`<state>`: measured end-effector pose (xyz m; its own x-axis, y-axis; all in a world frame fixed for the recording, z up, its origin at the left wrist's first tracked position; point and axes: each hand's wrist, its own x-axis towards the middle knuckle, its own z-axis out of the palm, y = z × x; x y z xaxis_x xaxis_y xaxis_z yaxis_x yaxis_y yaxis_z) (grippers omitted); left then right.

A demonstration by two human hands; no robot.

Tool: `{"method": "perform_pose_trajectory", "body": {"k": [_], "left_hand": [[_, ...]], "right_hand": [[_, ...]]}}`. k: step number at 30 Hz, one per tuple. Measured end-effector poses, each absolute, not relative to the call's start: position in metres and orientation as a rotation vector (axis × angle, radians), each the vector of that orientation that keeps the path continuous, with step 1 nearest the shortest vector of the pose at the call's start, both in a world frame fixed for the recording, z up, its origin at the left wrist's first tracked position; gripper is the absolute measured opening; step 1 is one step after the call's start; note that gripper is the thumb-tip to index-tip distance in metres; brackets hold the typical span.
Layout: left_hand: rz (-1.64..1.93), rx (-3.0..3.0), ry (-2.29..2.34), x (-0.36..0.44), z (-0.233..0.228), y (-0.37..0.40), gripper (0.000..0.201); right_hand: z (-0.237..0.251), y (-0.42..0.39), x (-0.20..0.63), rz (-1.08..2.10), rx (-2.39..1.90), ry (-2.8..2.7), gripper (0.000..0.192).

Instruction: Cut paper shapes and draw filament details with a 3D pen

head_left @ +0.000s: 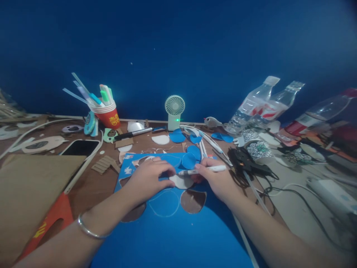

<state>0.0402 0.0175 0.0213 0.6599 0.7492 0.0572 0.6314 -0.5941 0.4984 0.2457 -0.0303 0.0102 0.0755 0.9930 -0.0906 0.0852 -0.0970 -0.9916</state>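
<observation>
My right hand (208, 175) is closed round a white marker pen (217, 168), its tip pointing left over a pale rounded cutout (182, 182). My left hand (153, 173) pinches that cutout's left edge between thumb and fingers, a silver bangle on the wrist. Beneath lies a blue sheet (178, 238) with a drawn circle outline (164, 204) on it. Brown rounded cutouts (193, 201) rest on the sheet, some partly under my left arm. A blue paper disc (189, 161) sits just above the pen.
A small fan (174, 111) stands at the back by the blue wall. Left of it is a red paper cup (108, 117) of markers. A phone (80, 147) lies at left. Plastic bottles (252, 104), a glue gun (248, 163) and cables crowd the right.
</observation>
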Motion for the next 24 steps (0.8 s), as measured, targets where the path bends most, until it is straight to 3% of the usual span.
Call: {"method": "perform_pose_trajectory", "body": {"k": [24], "left_hand": [[0.362, 2.343, 1.068, 0.0391, 0.0244, 0.0185, 0.009]], "right_hand": [[0.0142, -0.0320, 0.2494, 1.270, -1.414, -1.331, 0.027]]}}
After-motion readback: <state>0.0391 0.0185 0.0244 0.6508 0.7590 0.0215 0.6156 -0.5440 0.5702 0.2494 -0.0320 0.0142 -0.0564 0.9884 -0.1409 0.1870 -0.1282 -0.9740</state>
